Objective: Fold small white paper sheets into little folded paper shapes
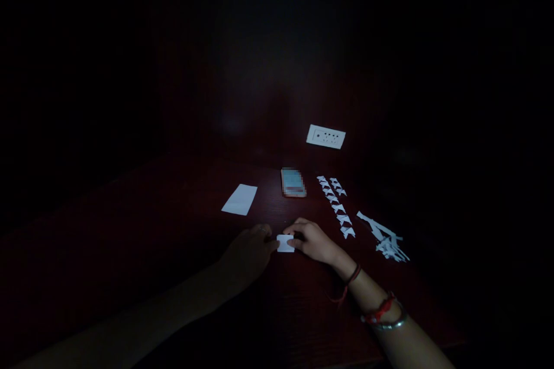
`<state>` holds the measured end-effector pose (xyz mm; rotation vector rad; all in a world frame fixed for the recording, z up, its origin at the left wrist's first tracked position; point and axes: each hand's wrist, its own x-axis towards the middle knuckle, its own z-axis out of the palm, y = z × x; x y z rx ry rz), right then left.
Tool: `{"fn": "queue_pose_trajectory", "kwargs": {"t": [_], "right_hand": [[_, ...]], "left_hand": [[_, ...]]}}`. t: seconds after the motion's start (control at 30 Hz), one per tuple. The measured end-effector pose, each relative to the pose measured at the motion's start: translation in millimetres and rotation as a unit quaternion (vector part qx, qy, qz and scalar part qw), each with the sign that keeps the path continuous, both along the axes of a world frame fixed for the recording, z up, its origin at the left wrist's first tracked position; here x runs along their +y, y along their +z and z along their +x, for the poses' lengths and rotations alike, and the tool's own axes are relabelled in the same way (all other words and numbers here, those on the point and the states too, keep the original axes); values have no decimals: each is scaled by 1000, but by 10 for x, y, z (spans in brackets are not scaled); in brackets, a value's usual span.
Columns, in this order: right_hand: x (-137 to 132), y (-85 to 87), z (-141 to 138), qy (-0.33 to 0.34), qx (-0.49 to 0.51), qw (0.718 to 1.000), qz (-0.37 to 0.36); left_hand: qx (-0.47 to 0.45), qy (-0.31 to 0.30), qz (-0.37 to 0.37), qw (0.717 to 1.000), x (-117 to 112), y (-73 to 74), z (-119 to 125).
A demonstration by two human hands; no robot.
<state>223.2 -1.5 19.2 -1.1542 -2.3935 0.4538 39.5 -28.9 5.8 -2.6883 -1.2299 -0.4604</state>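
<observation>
The scene is very dark. A small white piece of paper point(285, 243) lies on the dark red table point(173, 230) between both hands. My left hand point(249, 253) presses on its left edge with bent fingers. My right hand point(312, 240) pinches its right edge, fingers curled; red threads and a metal bangle sit on that wrist. Right of my right hand lie rows of small folded white paper shapes point(336, 206).
A white sheet of paper point(240, 199) lies beyond my left hand. A phone point(293, 182) rests further back. A white wall socket point(326, 136) shows on the wall behind. A heap of white paper strips point(385, 237) lies at the right.
</observation>
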Motion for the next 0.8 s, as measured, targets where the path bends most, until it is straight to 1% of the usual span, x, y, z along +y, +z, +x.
{"fn": "queue_pose_trajectory", "kwargs": {"t": [0.1,0.2,0.3,0.47,0.67,0.8], "right_hand": [[10,-14,-6,-36,18,998,-39],[18,-26,-5,-51,51,995,-67],[23,-34,-10,-50,67,994,-69],[23,-50,-22,-42,69,994,-68],[0,-34,-21,-36,48,995,-77],[0,-30,-14,-34,48,996,-73]], "left_hand": [[-18,-2,-15,1000,29,-2,-2],[-63,20,-19,998,58,-20,5],[-91,41,-30,995,92,-47,23],[-115,36,-45,992,127,-43,30],[-100,32,-30,994,115,0,31],[-47,0,-20,999,72,6,70]]}}
